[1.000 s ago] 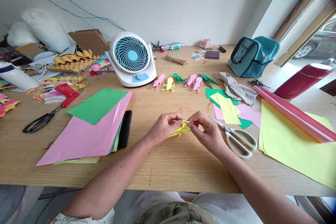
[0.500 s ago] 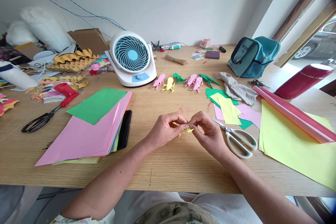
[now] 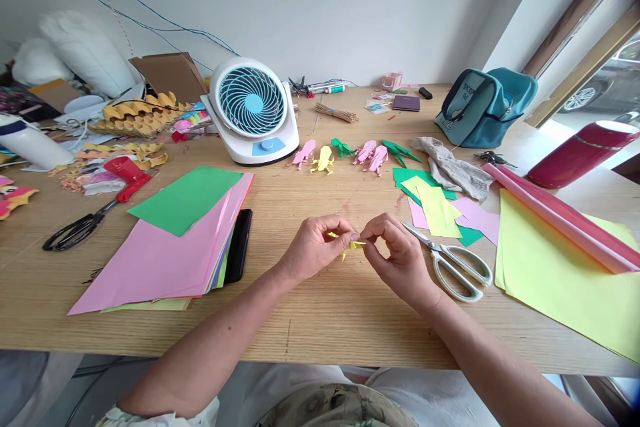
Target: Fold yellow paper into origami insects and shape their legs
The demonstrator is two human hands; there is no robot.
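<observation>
A small folded yellow paper figure is pinched between both hands just above the wooden table, near its middle. My left hand has its fingers closed round the figure's left side. From the right, my right hand pinches the figure with thumb and forefinger. Most of the paper is hidden by the fingers. White-handled scissors lie right beside the right hand.
A stack of coloured sheets with a black phone lies left; black scissors farther left. Several finished paper figures stand before a white fan. Yellow sheets, a pink roll, a red bottle and a teal bag sit right.
The yellow figure has been folded tighter and drawn in between the fingers, so less of it shows. Both hands stay at the same spot on the table.
</observation>
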